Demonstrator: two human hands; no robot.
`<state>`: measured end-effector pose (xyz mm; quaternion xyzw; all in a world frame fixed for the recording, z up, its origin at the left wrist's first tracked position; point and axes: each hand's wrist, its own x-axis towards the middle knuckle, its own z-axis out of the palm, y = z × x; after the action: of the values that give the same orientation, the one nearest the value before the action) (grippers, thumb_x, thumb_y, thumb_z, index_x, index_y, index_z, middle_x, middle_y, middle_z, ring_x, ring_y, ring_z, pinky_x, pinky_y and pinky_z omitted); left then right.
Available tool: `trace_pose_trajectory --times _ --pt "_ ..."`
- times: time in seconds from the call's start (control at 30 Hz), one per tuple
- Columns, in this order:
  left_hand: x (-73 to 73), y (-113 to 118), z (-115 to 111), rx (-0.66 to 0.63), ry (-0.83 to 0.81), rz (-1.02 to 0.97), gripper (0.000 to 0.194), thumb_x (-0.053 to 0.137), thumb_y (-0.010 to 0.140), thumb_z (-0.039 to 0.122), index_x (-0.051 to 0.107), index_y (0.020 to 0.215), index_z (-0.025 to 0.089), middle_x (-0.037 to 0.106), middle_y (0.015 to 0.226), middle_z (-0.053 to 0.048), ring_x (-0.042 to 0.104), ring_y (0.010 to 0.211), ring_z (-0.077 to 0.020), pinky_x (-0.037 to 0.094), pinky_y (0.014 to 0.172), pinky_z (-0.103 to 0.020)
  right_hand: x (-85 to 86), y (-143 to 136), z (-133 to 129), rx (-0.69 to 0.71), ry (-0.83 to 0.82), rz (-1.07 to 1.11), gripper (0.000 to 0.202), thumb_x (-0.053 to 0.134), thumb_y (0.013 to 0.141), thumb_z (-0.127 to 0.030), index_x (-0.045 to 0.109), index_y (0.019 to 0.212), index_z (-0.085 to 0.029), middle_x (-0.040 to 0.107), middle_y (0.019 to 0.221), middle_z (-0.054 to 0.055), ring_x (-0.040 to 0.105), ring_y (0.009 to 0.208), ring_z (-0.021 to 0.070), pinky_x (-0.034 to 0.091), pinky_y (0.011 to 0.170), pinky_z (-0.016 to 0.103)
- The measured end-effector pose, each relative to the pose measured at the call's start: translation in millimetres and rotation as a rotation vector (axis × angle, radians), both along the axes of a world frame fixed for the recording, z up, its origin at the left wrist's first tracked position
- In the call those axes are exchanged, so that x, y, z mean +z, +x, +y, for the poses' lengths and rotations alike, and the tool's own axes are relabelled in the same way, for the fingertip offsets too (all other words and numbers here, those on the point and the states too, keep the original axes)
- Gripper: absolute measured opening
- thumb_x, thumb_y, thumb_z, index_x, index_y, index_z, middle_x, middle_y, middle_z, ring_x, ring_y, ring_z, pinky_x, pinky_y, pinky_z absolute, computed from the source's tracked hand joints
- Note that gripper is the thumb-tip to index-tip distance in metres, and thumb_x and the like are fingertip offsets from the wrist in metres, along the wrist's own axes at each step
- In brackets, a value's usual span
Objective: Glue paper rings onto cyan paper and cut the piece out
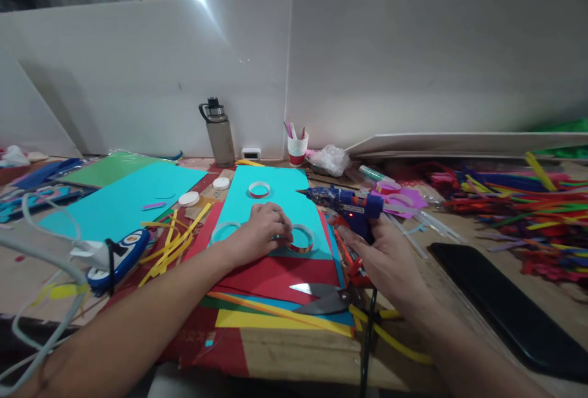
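Note:
My right hand (pixel 390 257) is wrapped round the handle of a blue hot glue gun (pixel 353 205), whose dark nozzle points left above the turquoise sheet (pixel 280 177). A small red light glows on its side. My left hand (pixel 269 229) is closed, fingers curled down at the left edge of a paper ring (pixel 303 248) standing on that sheet; the fingertips are partly hidden. A second paper ring (pixel 260 195) stands farther back. Another ring (pixel 223 226) sits left of my wrist, partly covered by it. Scissors (pixel 321 300) lie partly open on red paper (pixel 280 278) in front.
Yellow strips (pixel 177 245) and a blue-and-white power strip (pixel 120 260) lie left. Behind stand a bottle (pixel 221 141) and a cup (pixel 297 148) of pens. At right are a black phone-like slab (pixel 500 306) and a heap of coloured strips (pixel 533 214). The gun's cord (pixel 367 343) hangs down front.

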<state>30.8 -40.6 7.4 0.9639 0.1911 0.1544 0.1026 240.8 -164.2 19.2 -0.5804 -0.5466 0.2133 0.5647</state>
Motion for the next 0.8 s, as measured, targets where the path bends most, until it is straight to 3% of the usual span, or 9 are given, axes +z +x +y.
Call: trace_pose_trajectory --times 0.17,0.43,0.63,0.8 --pt "5.8 0.6 -4.8 0.028 0.044 -0.028 0.020 0.062 0.084 0.021 0.067 0.103 0.025 0.062 0.124 -0.004 0.046 0.121 -0.0235 0.027 0.102 -0.043 -0.1 0.6 0.2 0.022 -0.004 0.013 0.033 0.062 0.083 -0.037 0.062 0.112 -0.022 0.068 0.111 0.007 0.063 0.101 0.0249 0.049 0.088 0.038" --pt "11.4 0.5 -30.3 -0.036 0.184 0.125 0.047 0.053 0.088 0.052 0.053 0.129 0.029 0.042 0.147 -0.010 0.031 0.137 -0.0316 0.020 0.105 -0.052 0.7 3.0 0.4 -0.043 -0.012 -0.050 0.033 0.060 0.085 -0.037 0.061 0.115 -0.023 0.068 0.108 0.006 0.063 0.094 0.0238 0.050 0.083 0.037" --pt "8.6 -0.1 -35.8 -0.024 0.150 0.168 0.058 0.051 0.083 0.062 0.050 0.132 0.031 0.044 0.145 -0.012 0.028 0.139 -0.0357 0.021 0.104 -0.055 1.9 2.6 0.0 -0.046 -0.021 -0.054 0.029 0.060 0.084 -0.035 0.063 0.110 -0.024 0.069 0.107 0.005 0.064 0.092 0.0237 0.050 0.081 0.035" --pt "9.5 2.7 -22.5 0.061 0.025 0.123 0.044 0.051 0.089 0.052 0.054 0.128 0.031 0.056 0.136 -0.005 0.035 0.135 -0.0315 0.023 0.104 -0.051 -0.3 3.1 0.6 -0.044 0.010 -0.086 0.031 0.059 0.084 -0.035 0.063 0.112 -0.022 0.069 0.108 0.006 0.064 0.096 0.0238 0.049 0.086 0.037"
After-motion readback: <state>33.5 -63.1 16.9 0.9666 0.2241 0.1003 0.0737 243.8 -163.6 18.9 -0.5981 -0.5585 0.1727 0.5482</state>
